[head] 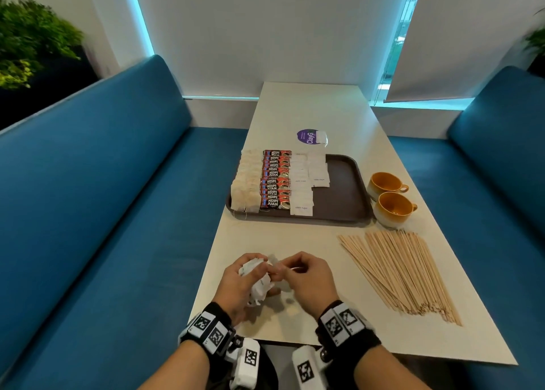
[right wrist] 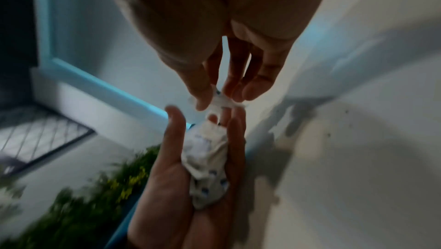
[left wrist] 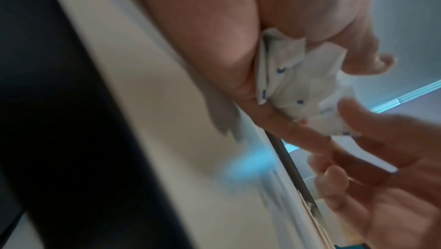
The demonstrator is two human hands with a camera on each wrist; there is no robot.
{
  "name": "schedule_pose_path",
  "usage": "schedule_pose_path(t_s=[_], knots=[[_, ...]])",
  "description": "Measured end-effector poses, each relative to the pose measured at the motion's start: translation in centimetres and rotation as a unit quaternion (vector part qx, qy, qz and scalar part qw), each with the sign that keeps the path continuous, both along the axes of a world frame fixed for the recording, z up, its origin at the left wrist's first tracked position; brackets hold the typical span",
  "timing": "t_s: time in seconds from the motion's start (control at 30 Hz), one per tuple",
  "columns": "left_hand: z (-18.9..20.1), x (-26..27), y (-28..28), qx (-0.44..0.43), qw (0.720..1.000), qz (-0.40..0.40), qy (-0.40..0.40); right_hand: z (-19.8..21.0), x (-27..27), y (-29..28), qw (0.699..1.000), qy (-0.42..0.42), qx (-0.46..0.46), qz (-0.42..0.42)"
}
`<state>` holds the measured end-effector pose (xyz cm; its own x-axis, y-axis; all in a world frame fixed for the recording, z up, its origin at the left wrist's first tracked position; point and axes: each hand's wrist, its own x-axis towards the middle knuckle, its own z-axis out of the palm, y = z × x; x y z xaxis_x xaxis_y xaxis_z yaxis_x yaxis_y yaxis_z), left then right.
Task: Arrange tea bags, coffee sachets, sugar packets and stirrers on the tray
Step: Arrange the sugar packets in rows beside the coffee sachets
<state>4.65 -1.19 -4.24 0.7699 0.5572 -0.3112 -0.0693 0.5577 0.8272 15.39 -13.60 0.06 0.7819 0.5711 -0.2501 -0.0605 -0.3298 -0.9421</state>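
Head view: left hand (head: pixel 240 283) cups a bunch of sugar packets (head: pixel 259 283) as a supply; right hand (head: pixel 306 274) pinches one packet (right wrist: pixel 220 100) free, probably for the tray (head: pixel 342 189) ahead.

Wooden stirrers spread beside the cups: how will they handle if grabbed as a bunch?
The thin flat wooden stirrers lie loose and fanned on the white table, so a bunch would probably splay and slip out of a grip. They look light for their length and stiff, though thin enough to snap if bent. Flat-sided, they seem unlikely to roll.
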Motion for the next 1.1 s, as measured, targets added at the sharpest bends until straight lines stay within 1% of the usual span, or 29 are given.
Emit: schedule_pose_path(t_s=[0.07, 0.1, 0.17, 0.23, 0.37, 0.43, 0.5, 0.67, 0.73, 0.8, 0.83, 1.0, 1.1], knots=[[-0.1, -0.1, 0.2, 0.015, 0.999, 0.004, 0.028, 0.0, -1.0, 0.4, 0.998, -0.048, -0.017, 0.034], [-0.1, -0.2, 0.2, 0.019, 0.999, 0.005, 0.028, 0.1, -1.1, 0.5, 0.996, -0.072, -0.029, 0.041], [-0.1, -0.2, 0.2, 0.021, 1.000, 0.007, 0.007, 0.4, -0.4, 0.4, 0.993, -0.095, -0.036, 0.065], [-0.2, -0.1, 0.2, 0.026, 1.000, 0.009, 0.003, 0.8, 0.3, 0.2, 0.987, -0.112, -0.050, 0.104], [-0.3, 0.1, 0.3, 0.006, 1.000, -0.001, 0.001, 0.2, 0.1, 0.3, 0.959, -0.184, -0.101, 0.192], [-0.7, 0.0, 0.5, -0.003, 1.000, -0.009, -0.004, -0.7, -0.1, 0.4, 0.958, -0.173, -0.109, 0.200], [-1.2, -0.1, 0.8, 0.004, 1.000, -0.017, -0.005, -1.3, 0.0, 0.5, 0.968, -0.145, -0.099, 0.177], [-1.2, -0.1, 0.9, 0.004, 1.000, -0.015, -0.008, -1.8, 0.4, 0.6, 0.991, -0.098, -0.021, 0.085], [-1.2, 0.0, 1.1, 0.007, 1.000, -0.015, -0.003, -1.6, 0.8, 0.4, 0.996, -0.048, 0.014, 0.071], [-1.3, 0.0, 1.2, 0.005, 1.000, -0.015, 0.002, -1.3, 1.1, 0.1, 0.996, 0.007, 0.052, 0.069], [-1.3, 0.0, 1.2, 0.002, 1.000, -0.014, 0.002, -1.1, 1.3, -0.1, 0.995, 0.016, 0.066, 0.067], [-0.9, -0.1, 1.1, 0.004, 0.999, -0.028, -0.013, -0.9, 1.8, -0.5, 0.994, 0.020, 0.072, 0.076], [-0.7, -0.1, 1.0, 0.023, 0.999, -0.026, 0.014, -0.7, 2.0, -0.8, 0.992, 0.030, 0.065, 0.104]])
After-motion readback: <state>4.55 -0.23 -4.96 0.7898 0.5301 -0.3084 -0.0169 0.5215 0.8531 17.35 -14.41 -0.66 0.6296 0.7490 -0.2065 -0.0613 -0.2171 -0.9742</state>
